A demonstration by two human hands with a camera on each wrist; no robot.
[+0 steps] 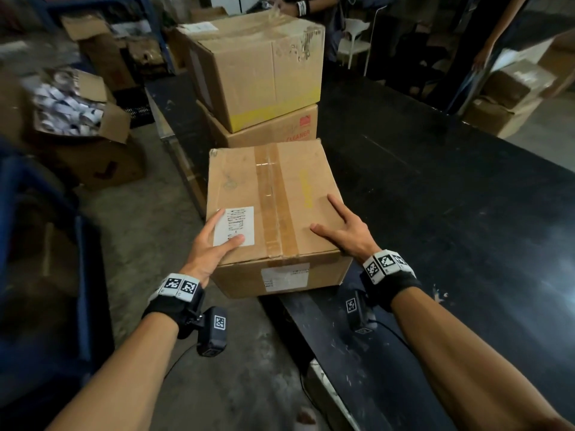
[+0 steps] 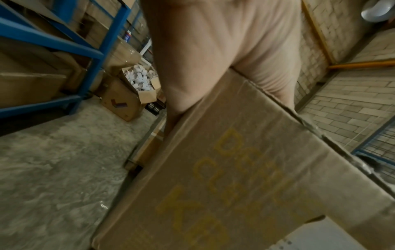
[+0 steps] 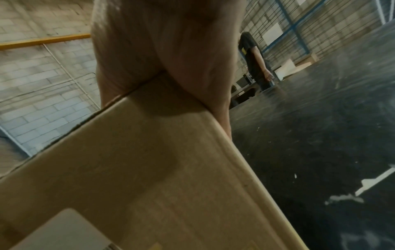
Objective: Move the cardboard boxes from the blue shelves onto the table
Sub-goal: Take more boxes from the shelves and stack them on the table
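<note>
A taped cardboard box [image 1: 273,197] with a white label lies on the black table [image 1: 435,213], its left part over the table's left edge. My left hand [image 1: 214,241] sits on the near left corner, thumb and forefinger straight on the lid. My right hand [image 1: 342,231] sits on the near right corner the same way. The other fingers of both hands run down the box's sides, mostly hidden. In the wrist views each palm [image 2: 213,50] [image 3: 171,50] lies against a box corner [image 2: 235,169] [image 3: 128,169]. The blue shelves [image 2: 91,50] with more boxes stand to my left.
Just behind the box, two cardboard boxes [image 1: 258,66] are stacked on the table. An open box of white items [image 1: 68,110] stands on the concrete floor at the left. More boxes [image 1: 513,98] sit at the far right. Two persons [image 1: 497,42] stand beyond the table.
</note>
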